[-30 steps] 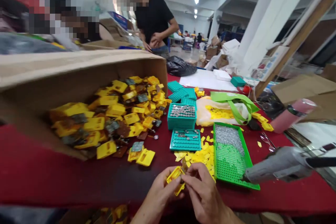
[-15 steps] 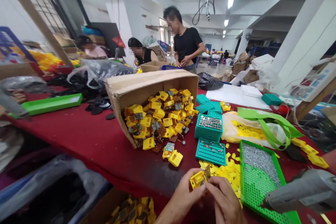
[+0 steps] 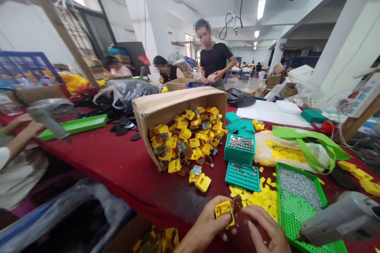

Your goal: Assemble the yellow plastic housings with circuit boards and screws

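Observation:
My left hand (image 3: 204, 223) grips a small yellow plastic housing (image 3: 220, 208), its open side facing up and the thumb pressed into it. A brown board (image 3: 237, 204) sticks out on the housing's right side. Just right of it, my right hand (image 3: 265, 225) is apart from the housing, with thumb and fingers spread and nothing visible between them. Loose yellow pieces (image 3: 261, 201) lie beyond my hands. A pair of yellow housings (image 3: 203, 182) rests in front of a tipped cardboard box (image 3: 178, 97) full of similar housings.
Teal trays (image 3: 242, 180) with round metal discs stand beyond my hands. To the right are a green tray (image 3: 292, 217) of small metal parts and a grey power tool (image 3: 341, 217). A co-worker's arm (image 3: 20, 126) shows at left. A person in black (image 3: 215, 61) stands behind the table.
My right hand has drawn away to the right from the yellow housing, its fingers parting. My left hand still holds the housing. The camera view has shifted, and the standing person's head has turned.

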`<state>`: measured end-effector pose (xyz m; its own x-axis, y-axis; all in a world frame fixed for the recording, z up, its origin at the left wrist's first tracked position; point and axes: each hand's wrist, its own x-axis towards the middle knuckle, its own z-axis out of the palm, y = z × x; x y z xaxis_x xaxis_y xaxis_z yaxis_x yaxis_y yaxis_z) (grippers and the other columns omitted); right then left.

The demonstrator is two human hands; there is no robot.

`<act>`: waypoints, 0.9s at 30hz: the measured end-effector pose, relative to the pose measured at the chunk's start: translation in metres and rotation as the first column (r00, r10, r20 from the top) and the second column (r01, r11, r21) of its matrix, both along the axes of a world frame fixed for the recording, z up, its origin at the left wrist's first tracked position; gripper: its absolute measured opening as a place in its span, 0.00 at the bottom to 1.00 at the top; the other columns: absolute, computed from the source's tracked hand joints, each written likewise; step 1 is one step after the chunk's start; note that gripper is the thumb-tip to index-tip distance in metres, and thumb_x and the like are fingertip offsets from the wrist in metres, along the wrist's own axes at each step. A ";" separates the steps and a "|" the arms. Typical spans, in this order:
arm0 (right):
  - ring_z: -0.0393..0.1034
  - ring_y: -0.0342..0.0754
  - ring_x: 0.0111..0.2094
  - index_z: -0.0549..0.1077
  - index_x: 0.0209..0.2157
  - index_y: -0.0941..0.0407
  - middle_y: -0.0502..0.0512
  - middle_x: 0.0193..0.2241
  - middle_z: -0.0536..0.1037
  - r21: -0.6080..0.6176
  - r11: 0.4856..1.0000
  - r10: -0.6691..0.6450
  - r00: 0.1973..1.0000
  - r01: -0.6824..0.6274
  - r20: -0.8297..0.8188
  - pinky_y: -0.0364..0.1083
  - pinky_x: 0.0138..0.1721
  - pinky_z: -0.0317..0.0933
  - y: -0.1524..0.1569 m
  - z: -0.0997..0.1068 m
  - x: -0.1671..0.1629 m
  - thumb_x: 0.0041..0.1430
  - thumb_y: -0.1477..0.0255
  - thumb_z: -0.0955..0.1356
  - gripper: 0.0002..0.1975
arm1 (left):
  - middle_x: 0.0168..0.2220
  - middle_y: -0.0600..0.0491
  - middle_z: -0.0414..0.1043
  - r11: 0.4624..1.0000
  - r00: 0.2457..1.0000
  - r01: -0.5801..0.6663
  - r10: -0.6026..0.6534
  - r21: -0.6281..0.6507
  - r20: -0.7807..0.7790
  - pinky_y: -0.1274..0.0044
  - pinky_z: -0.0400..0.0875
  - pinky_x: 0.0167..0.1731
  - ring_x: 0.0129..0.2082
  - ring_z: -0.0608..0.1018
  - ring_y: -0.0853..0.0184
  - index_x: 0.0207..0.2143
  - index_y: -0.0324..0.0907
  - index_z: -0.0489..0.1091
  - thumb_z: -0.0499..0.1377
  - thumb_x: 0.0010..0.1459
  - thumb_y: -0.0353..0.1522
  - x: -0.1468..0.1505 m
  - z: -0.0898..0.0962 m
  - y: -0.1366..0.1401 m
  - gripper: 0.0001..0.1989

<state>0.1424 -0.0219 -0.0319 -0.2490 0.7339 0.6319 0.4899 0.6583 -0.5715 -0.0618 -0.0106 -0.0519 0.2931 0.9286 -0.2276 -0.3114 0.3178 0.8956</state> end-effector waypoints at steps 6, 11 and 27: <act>0.84 0.48 0.42 0.82 0.44 0.56 0.58 0.40 0.86 -0.033 0.996 -0.081 0.997 0.081 0.000 0.46 0.45 0.82 -0.006 0.043 0.009 0.71 0.74 0.67 0.10 | 0.31 0.52 0.79 0.988 0.990 -0.135 0.137 -0.078 0.020 0.82 0.61 0.19 0.23 0.77 0.73 0.41 0.37 0.75 0.80 0.39 0.46 0.007 0.060 -0.010 0.32; 0.81 0.48 0.46 0.81 0.49 0.54 0.58 0.47 0.83 -0.275 0.954 -0.147 0.986 0.121 -0.077 0.51 0.47 0.79 0.001 0.040 0.011 0.71 0.70 0.69 0.10 | 0.34 0.53 0.81 0.991 0.997 -0.057 0.062 -0.120 0.036 0.83 0.63 0.20 0.23 0.78 0.75 0.42 0.39 0.74 0.75 0.47 0.38 0.004 0.053 0.003 0.22; 0.79 0.40 0.31 0.76 0.53 0.57 0.48 0.34 0.80 -0.823 0.454 0.059 0.933 -0.342 -0.356 0.38 0.30 0.73 0.049 0.034 0.009 0.62 0.41 0.74 0.35 | 0.35 0.52 0.82 0.942 0.971 0.181 -0.126 -0.282 0.203 0.82 0.69 0.20 0.27 0.84 0.67 0.45 0.41 0.71 0.68 0.47 0.33 -0.007 0.059 0.010 0.21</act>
<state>0.1509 0.0269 0.0021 -0.4120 0.8803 -0.2352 0.1669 -0.1808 -0.9692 -0.0688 -0.0004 0.0067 0.4883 0.7671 -0.4160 -0.3846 0.6171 0.6865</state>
